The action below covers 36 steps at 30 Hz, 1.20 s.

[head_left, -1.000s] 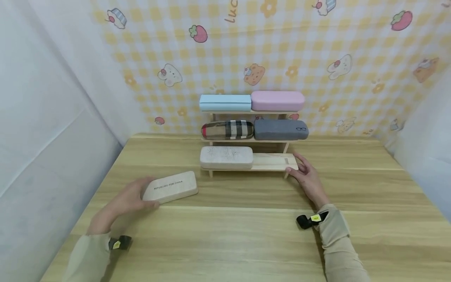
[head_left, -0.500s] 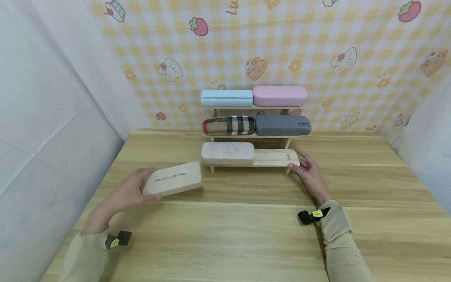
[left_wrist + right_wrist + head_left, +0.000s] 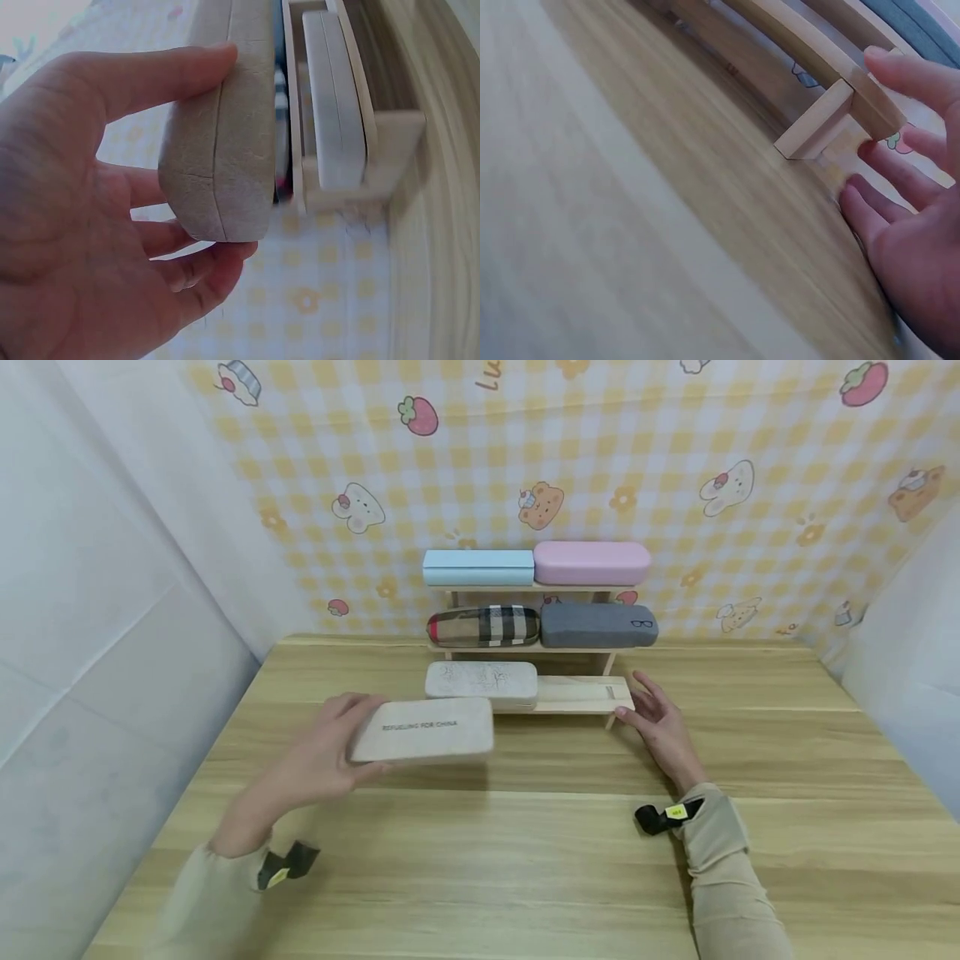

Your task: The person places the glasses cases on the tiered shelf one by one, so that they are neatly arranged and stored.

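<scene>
My left hand (image 3: 322, 752) grips a beige glasses case (image 3: 423, 731) printed "REFUELING FOR CHINA", in front of the rack's lowest shelf. In the left wrist view the thumb presses one long side and the fingers curl round the other. At the right end of the three-tier wooden rack (image 3: 581, 693), my right hand (image 3: 663, 731) holds the lowest shelf's end, thumb at the front corner and fingers around the far side. A whitish patterned glasses case (image 3: 482, 681) sits on that shelf's left half; the right half is bare wood.
On the middle shelf lie a plaid glasses case (image 3: 483, 627) and a grey one with a glasses print, the grey case (image 3: 592, 625). A light blue case (image 3: 478, 568) and a pink case (image 3: 592, 562) fill the top shelf. A patterned cloth (image 3: 450, 468) hangs behind the wooden table (image 3: 480, 860).
My left hand has lifted the beige glasses case and carried it right and toward the rack, where it now overlaps the lowest shelf's left end. My right hand stays at the rack's end.
</scene>
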Each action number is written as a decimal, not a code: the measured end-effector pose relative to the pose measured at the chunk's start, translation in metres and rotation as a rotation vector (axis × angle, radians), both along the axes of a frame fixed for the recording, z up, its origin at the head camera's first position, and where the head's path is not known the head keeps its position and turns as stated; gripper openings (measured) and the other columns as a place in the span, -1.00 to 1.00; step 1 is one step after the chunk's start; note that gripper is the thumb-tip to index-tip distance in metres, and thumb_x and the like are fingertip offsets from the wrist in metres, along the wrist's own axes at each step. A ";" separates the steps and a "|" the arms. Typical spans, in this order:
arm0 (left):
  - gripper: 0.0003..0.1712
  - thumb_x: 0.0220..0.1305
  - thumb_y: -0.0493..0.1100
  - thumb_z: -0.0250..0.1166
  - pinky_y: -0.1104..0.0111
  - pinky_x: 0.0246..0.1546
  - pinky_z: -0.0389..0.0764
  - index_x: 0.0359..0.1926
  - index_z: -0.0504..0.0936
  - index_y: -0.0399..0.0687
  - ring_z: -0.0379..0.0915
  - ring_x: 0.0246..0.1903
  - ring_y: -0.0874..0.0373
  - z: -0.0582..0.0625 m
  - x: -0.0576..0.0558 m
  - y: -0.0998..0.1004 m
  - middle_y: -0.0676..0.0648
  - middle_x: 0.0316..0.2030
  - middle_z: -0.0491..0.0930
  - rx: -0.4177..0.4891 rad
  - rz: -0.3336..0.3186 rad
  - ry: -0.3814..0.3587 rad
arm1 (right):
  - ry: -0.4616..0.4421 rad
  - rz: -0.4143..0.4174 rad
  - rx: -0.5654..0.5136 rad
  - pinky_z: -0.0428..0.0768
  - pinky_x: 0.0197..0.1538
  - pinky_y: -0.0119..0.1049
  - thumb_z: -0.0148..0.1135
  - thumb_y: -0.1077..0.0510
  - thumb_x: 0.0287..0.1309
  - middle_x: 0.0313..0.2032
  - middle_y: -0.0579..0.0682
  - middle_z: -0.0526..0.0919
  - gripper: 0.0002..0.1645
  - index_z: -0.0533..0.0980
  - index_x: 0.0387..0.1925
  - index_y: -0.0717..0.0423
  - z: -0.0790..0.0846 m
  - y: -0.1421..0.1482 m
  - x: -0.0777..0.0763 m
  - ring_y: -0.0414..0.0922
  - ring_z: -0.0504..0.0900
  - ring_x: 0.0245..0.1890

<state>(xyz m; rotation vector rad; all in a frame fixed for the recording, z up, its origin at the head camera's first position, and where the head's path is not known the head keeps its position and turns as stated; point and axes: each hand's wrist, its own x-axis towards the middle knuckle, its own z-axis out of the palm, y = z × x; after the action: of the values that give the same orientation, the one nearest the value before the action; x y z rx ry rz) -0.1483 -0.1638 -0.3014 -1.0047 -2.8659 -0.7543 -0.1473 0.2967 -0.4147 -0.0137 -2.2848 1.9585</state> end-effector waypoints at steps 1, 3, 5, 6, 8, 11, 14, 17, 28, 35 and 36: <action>-0.09 -0.14 -0.05 0.51 0.06 -0.10 0.37 0.24 0.33 -0.23 0.27 -0.01 -0.05 0.001 0.000 0.007 -0.22 0.08 0.36 0.011 -0.021 0.014 | 0.009 -0.009 -0.002 0.30 0.13 -0.53 0.27 0.17 0.15 0.32 0.26 0.18 -0.12 0.04 0.42 0.08 0.000 0.000 0.000 -0.01 0.21 0.31; -0.09 -0.14 -0.05 0.51 0.06 -0.06 0.36 0.24 0.33 -0.22 0.25 0.03 -0.05 0.002 -0.001 0.022 -0.21 0.09 0.35 0.028 -0.050 0.030 | 0.024 -0.014 -0.022 0.26 0.17 -0.51 0.27 0.20 0.14 0.34 0.24 0.14 -0.11 0.04 0.41 0.12 0.000 0.000 0.000 0.06 0.12 0.34; -0.08 -0.14 -0.05 0.51 0.06 -0.03 0.33 0.25 0.33 -0.23 0.25 0.04 -0.06 0.004 -0.003 0.036 -0.21 0.09 0.37 0.037 -0.076 0.053 | 0.029 -0.011 -0.029 0.26 0.17 -0.51 0.28 0.20 0.13 0.34 0.24 0.13 -0.11 0.05 0.40 0.14 -0.001 -0.001 0.000 0.07 0.12 0.34; -0.08 -0.14 -0.04 0.51 0.05 -0.01 0.31 0.25 0.33 -0.23 0.25 0.05 -0.06 0.004 -0.004 0.042 -0.20 0.09 0.37 0.038 -0.083 0.062 | 0.031 -0.007 -0.033 0.26 0.17 -0.51 0.28 0.20 0.13 0.34 0.24 0.12 -0.12 0.06 0.40 0.13 -0.001 -0.002 -0.001 0.06 0.12 0.34; -0.07 -0.14 -0.02 0.51 0.03 0.01 0.26 0.25 0.33 -0.24 0.25 0.05 -0.07 0.005 -0.007 0.055 -0.20 0.08 0.38 0.033 -0.093 0.083 | 0.037 0.005 -0.051 0.26 0.17 -0.52 0.28 0.21 0.13 0.34 0.26 0.11 -0.13 0.07 0.40 0.14 -0.001 -0.003 -0.001 0.05 0.12 0.34; -0.08 -0.13 0.02 0.49 0.01 0.00 0.22 0.25 0.33 -0.23 0.26 0.04 -0.08 0.005 -0.012 0.075 -0.20 0.08 0.39 0.014 -0.098 0.105 | 0.070 0.041 -0.118 0.24 0.19 -0.49 0.22 0.33 0.14 0.35 0.33 0.06 -0.16 0.06 0.39 0.22 -0.002 -0.003 -0.001 0.05 0.07 0.35; -0.08 -0.09 0.07 0.46 0.03 0.00 0.21 0.26 0.31 -0.19 0.24 0.06 -0.08 0.002 -0.019 0.097 -0.20 0.10 0.37 -0.017 -0.089 0.113 | 0.118 0.090 -0.207 0.19 0.23 -0.46 0.11 0.47 0.14 0.36 0.35 -0.01 -0.19 0.02 0.38 0.32 -0.002 -0.001 -0.001 0.04 0.00 0.38; -0.07 -0.05 0.13 0.42 0.02 0.03 0.20 0.29 0.27 -0.15 0.22 0.10 -0.08 0.000 -0.023 0.119 -0.20 0.13 0.35 -0.057 -0.065 0.119 | 0.147 0.148 -0.275 0.15 0.26 -0.44 0.02 0.54 0.12 0.38 0.30 -0.04 -0.20 -0.03 0.37 0.38 -0.001 0.001 0.000 0.03 -0.07 0.39; -0.08 0.01 0.20 0.37 0.15 0.01 0.28 0.29 0.25 -0.14 0.27 0.03 -0.02 -0.001 -0.035 0.196 -0.15 0.10 0.39 -0.159 -0.054 0.093 | 0.175 0.249 -0.460 0.24 0.17 -0.47 -0.24 0.55 0.11 0.36 0.04 0.09 -0.21 -0.02 0.41 0.23 -0.001 0.012 0.005 -0.22 0.20 0.26; -0.09 0.05 0.21 0.34 0.15 -0.05 0.32 0.30 0.25 -0.18 0.29 0.00 -0.04 -0.008 -0.038 0.220 -0.17 0.06 0.40 -0.185 -0.050 0.092 | 0.223 0.303 -0.614 0.31 0.14 -0.43 -0.22 0.59 0.03 0.26 0.02 0.19 -0.16 0.03 0.39 0.15 -0.003 0.015 0.007 -0.20 0.31 0.14; -0.08 0.06 0.21 0.33 0.15 -0.04 0.32 0.30 0.24 -0.19 0.29 0.00 -0.04 -0.009 -0.039 0.222 -0.17 0.06 0.40 -0.188 -0.049 0.091 | 0.216 0.293 -0.623 0.33 0.13 -0.43 -0.19 0.59 0.04 0.25 0.02 0.21 -0.16 0.05 0.38 0.13 -0.002 0.015 0.008 -0.20 0.33 0.12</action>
<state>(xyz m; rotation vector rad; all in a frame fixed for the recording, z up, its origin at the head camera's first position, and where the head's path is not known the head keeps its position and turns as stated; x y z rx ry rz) -0.1870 0.0583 -0.3102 -1.1007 -2.8853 -0.4342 -0.1397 0.3119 -0.4170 0.4658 -1.5389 2.5884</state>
